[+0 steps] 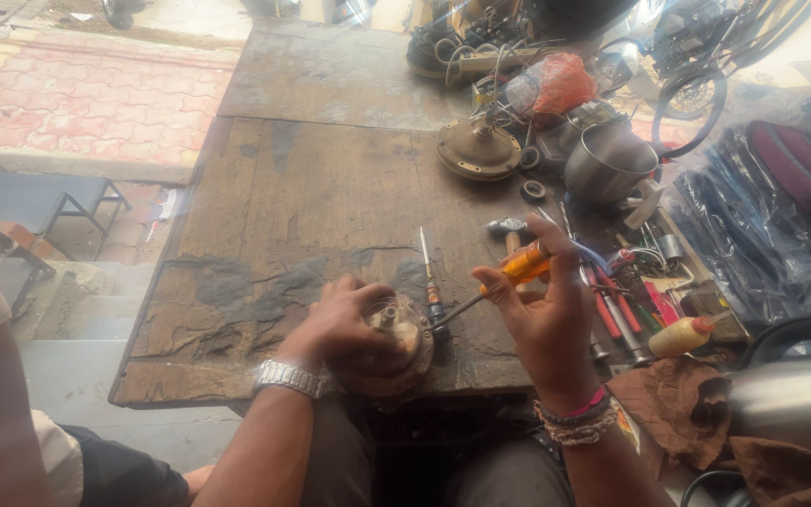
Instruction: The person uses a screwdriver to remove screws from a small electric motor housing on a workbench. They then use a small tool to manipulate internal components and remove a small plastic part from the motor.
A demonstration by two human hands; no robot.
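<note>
Worn wooden bench (312,188): round motor housing (396,347), hammer (509,228), steel pot (607,164).

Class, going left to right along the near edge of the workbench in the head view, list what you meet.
Wristwatch → left hand on the round metal motor part → orange-handled screwdriver → right hand → yellow squeeze bottle → brown rag.

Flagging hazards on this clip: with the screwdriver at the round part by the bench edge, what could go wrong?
The screwdriver tip sits close to the left hand gripping the round part; a slip might jab the fingers. The part rests near the bench edge, so prying could push it off. A second screwdriver lies loose alongside and might get knocked.
</note>
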